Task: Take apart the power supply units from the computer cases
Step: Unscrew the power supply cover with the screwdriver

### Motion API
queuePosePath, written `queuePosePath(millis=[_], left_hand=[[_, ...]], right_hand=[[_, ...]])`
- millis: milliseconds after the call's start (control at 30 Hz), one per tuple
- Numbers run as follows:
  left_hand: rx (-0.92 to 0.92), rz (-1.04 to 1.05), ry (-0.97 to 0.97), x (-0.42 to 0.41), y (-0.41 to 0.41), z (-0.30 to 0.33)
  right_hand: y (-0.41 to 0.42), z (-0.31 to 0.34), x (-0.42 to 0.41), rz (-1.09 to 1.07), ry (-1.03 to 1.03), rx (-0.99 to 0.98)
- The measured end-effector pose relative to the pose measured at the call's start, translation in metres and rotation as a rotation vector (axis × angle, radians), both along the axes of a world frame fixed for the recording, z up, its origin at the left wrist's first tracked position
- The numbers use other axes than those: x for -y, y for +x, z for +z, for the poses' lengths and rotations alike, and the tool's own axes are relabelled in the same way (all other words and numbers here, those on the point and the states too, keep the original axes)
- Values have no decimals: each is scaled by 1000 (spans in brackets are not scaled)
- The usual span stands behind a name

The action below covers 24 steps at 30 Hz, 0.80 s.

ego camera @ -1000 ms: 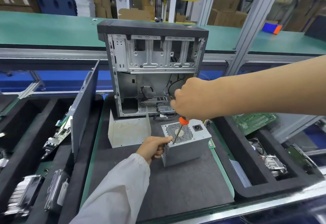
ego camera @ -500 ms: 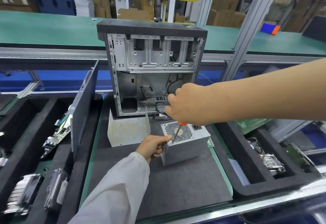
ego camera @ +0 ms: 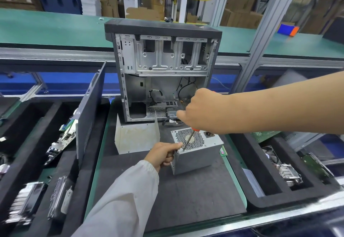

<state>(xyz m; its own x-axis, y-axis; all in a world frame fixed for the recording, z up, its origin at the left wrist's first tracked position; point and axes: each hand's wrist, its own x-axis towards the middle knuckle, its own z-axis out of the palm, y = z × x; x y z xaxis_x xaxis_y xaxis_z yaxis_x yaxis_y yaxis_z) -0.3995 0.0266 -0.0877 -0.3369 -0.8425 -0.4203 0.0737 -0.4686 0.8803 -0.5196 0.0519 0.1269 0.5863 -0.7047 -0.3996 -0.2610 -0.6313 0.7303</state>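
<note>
Right hand (ego camera: 199, 111) fisted round screwdriver (ego camera: 188, 139), tip on power supply unit (ego camera: 198, 153) top corner. Left hand (ego camera: 163, 155) fingers curled, gripping that corner, thumb on top. PSU sits on dark mat (ego camera: 167, 195); open computer case (ego camera: 163, 69) at its 12 o'clock. Green conveyor (ego camera: 46, 26) behind, cardboard boxes beyond.

power supply (ego camera: 197, 150) before case (ego camera: 163, 72), on mat (ego camera: 186, 195)
</note>
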Motion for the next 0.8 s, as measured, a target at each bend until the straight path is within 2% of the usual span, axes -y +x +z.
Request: queuePosePath(millis=[233, 467, 533, 633, 667, 733, 800], left_hand=[[8, -25, -13, 1, -1, -2], [19, -23, -9, 1, 0, -2], [33, -14, -2, 0, 0, -2], [24, -5, 4, -1, -2, -3], [15, 8, 10, -2, -3, -3], [13, 30, 13, -1, -3, -2], [22, 35, 8, -1, -3, -1]], right_hand=[[-23, 8, 1, -24, -41, 26], [-47, 11, 8, -138, -29, 249], [-56, 4, 10, -285, 6, 466], [-66, -32, 8, -617, 228, 1105], [-64, -51, 6, -680, 284, 1252], [-54, -88, 1, -743, 323, 1360], [-43, -118, 2, -731, 304, 1350]])
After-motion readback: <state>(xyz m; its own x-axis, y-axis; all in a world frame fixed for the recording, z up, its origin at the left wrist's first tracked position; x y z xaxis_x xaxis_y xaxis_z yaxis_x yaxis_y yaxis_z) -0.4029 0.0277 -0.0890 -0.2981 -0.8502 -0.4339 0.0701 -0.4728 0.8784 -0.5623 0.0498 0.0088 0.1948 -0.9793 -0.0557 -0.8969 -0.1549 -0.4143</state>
